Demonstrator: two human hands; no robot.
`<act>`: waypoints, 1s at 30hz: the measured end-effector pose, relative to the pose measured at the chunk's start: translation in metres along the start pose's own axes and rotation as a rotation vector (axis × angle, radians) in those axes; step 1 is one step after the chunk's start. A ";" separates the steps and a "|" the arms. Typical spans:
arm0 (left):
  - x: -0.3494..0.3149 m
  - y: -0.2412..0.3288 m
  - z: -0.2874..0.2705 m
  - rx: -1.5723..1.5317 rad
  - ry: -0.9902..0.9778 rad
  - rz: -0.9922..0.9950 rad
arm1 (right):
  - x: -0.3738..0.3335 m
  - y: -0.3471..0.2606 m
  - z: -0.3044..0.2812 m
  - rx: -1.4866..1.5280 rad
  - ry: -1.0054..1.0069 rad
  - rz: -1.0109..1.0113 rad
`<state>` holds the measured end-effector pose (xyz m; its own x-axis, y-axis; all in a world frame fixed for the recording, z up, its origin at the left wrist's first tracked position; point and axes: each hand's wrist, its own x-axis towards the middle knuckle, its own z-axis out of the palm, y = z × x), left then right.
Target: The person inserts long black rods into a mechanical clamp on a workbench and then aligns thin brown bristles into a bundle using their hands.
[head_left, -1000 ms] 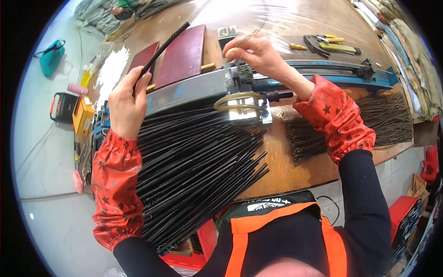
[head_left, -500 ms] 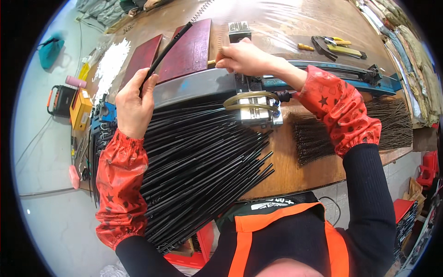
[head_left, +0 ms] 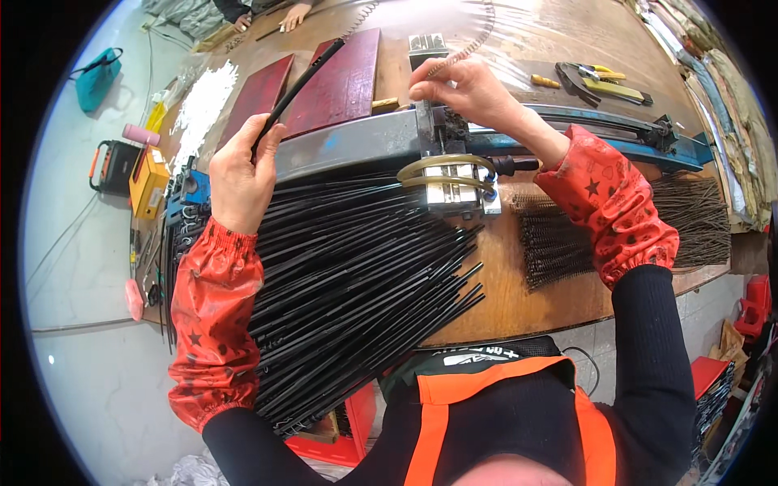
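Note:
My left hand (head_left: 241,182) is closed round a slim black tube (head_left: 298,85), which slants up and away to the right. From the tube's far end a thin coil spring (head_left: 489,24) rises out past the top of the picture. It seems to loop back down to my right hand (head_left: 466,91), whose thumb and fingers pinch its near end. Just beneath that hand stands a metal clamp fixture (head_left: 454,188) with a yellowish hose (head_left: 417,172) bent round it. A wide pile of black rods or tubes (head_left: 348,283) lies below and between my forearms.
A grey and blue metal rail (head_left: 348,146) runs across the bench. Behind it lie dark red boards (head_left: 332,89), white pieces (head_left: 207,101) and pliers-like yellow-handled tools (head_left: 604,85). Many springs (head_left: 559,243) are heaped at right. Another person's hand (head_left: 296,16) rests at the far left.
My right hand has lifted from beside the fixture, up and to the right, and the spring now shows curving into its fingers. The left hand still holds the tube. Another person's hands show more.

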<state>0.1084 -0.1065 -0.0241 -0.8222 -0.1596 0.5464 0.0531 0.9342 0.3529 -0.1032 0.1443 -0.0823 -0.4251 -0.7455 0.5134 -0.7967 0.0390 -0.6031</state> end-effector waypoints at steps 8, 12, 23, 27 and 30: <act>0.001 -0.002 -0.009 0.024 -0.043 -0.040 | 0.022 -0.001 0.030 -0.410 -0.341 -0.137; -0.001 -0.021 -0.011 0.156 -0.055 -0.004 | -0.009 0.020 -0.006 -0.679 0.024 -0.261; 0.026 0.009 0.098 0.027 -0.321 0.299 | -0.193 0.074 -0.190 -1.018 0.150 0.099; 0.037 0.003 0.133 0.094 -0.350 0.341 | -0.204 0.088 -0.192 -0.864 0.162 0.130; 0.046 0.019 0.120 0.044 -0.413 0.190 | -0.208 0.090 -0.193 -0.812 0.230 0.114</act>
<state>0.0034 -0.0584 -0.0830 -0.9578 0.1481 0.2463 0.2080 0.9485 0.2387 -0.1696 0.4313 -0.1250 -0.5284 -0.5575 0.6404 -0.7672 0.6365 -0.0790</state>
